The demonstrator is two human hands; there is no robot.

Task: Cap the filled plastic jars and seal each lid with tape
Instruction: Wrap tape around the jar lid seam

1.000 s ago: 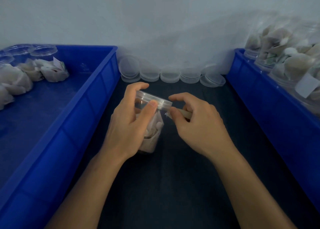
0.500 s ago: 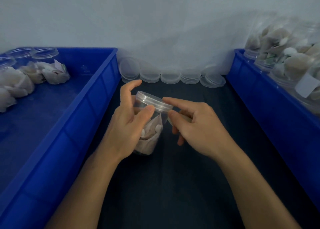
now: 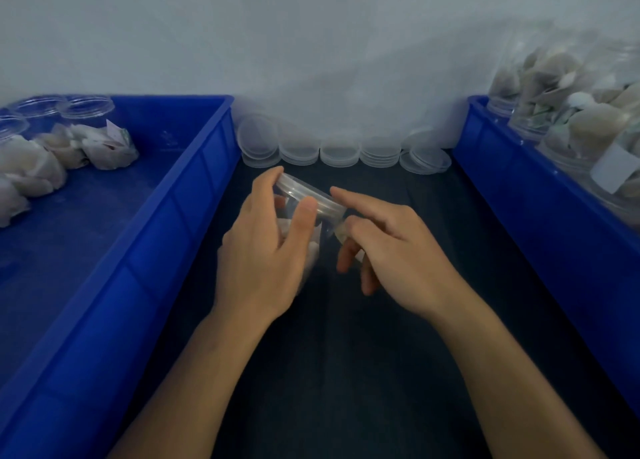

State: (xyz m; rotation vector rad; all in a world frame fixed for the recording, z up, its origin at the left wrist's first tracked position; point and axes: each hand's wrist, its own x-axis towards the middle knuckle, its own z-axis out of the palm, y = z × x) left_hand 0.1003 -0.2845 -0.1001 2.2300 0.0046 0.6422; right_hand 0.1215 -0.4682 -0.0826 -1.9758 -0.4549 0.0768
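I see the capped clear jar [image 3: 313, 212], tilted over the dark tabletop [image 3: 346, 354], gripped by the left hand [image 3: 263, 250]; the right hand [image 3: 391, 250] pinches a tape strip [image 3: 341, 232] at its lid. Blue bins [image 3: 104, 250] flank it, spare lids [image 3: 339, 152] lining the pale wall [image 3: 311, 42].

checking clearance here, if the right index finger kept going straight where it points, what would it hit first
Most likely the lid of the jar held by the left hand. The right hand points its forefinger at the rim, apparently almost touching, though depth is unclear.
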